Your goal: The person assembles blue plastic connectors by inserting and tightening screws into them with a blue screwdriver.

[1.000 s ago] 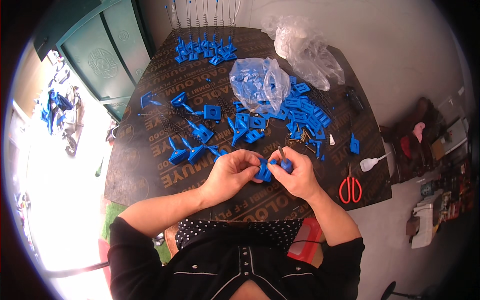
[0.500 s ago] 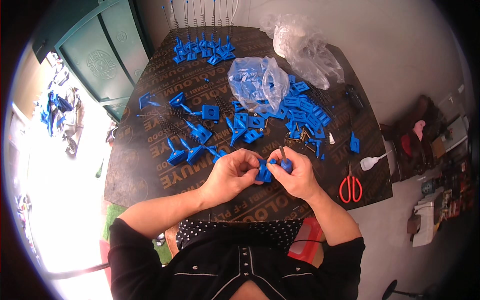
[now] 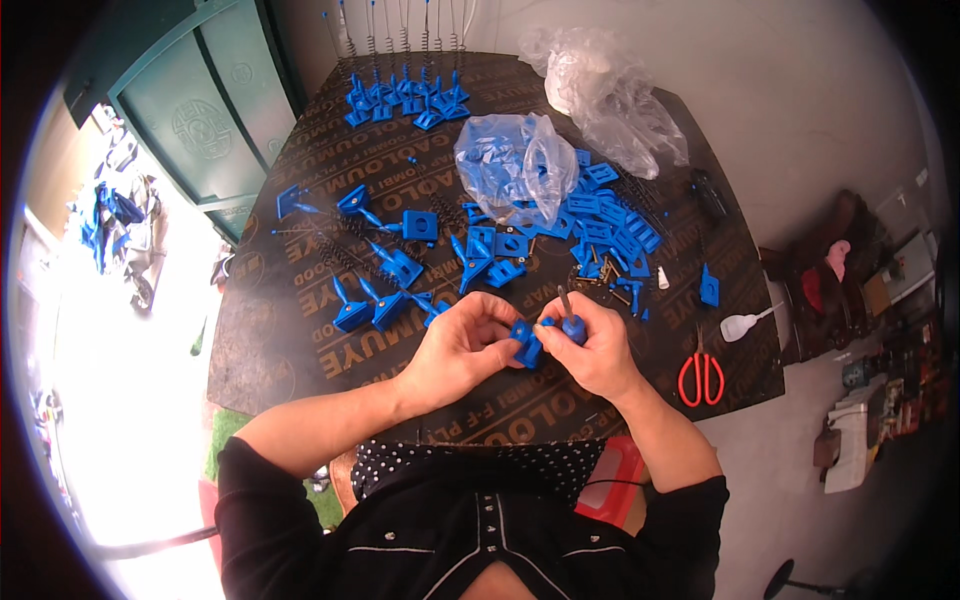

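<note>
Close to the table's near edge, my left hand (image 3: 462,348) pinches a small blue plastic block (image 3: 526,346) between thumb and fingers. A small hole shows in its face. My right hand (image 3: 598,352) is closed around a screwdriver (image 3: 573,328), its blue handle in the palm and its thin shaft pointing away from me. The thumb and forefinger of that hand also pinch a small blue piece (image 3: 546,323) beside the block. Whether this piece touches the block, I cannot tell. Just beyond my left hand lie blue bases with stems (image 3: 383,308).
Blue square plates (image 3: 610,225) and screws (image 3: 598,270) lie in a heap beyond my right hand, next to a plastic bag (image 3: 515,165) of blue parts. Red-handled scissors (image 3: 701,378) and a white bottle (image 3: 740,327) are at the right. Spring-stemmed pieces (image 3: 405,95) stand at the far left.
The blue block has turned in my left fingers, so that its face with the hole now shows. My right hand with the screwdriver has hardly moved.
</note>
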Demonstrator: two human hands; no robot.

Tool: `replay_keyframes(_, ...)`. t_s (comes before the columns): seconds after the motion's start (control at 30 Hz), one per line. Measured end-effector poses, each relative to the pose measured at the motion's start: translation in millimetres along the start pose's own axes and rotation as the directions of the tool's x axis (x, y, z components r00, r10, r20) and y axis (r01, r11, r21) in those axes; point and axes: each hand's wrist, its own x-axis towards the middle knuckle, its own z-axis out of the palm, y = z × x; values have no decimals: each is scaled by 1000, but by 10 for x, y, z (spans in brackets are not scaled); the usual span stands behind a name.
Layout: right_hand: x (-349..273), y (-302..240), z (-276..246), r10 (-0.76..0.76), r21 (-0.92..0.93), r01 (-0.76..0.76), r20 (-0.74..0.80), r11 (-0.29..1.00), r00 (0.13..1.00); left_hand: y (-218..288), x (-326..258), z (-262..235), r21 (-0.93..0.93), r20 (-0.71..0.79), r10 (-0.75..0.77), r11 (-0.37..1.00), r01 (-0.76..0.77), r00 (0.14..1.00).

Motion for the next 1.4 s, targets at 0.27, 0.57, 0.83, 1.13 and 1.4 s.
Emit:
replay_keyframes(0.27, 15, 116, 39, 117, 90, -115, -12, 989, 993, -6, 19, 2, -105, 77, -52, 993, 60, 996)
replay_keyframes(0.57, 29, 48, 53, 17, -13, -17, -2, 1000, 1000, -28, 44, -4, -110, 51, -95, 989, 100, 994)
replay_keyframes(0.83, -191, -92, -154, 14, 49, -13, -8, 999, 1000, 74, 92, -126, -497, 95, -140, 851, 169, 986)
replay_keyframes(1.13, -670, -517, -233, 165, -79, -161, 43, 984, 985, 92, 107, -176, -543, 88, -63, 833, 101, 994)
replay_keyframes(1.4, -778, -465, -184, 170, -98, -169, 2, 981, 985, 72, 90, -139, -472, 66, 8, 881, 24, 998)
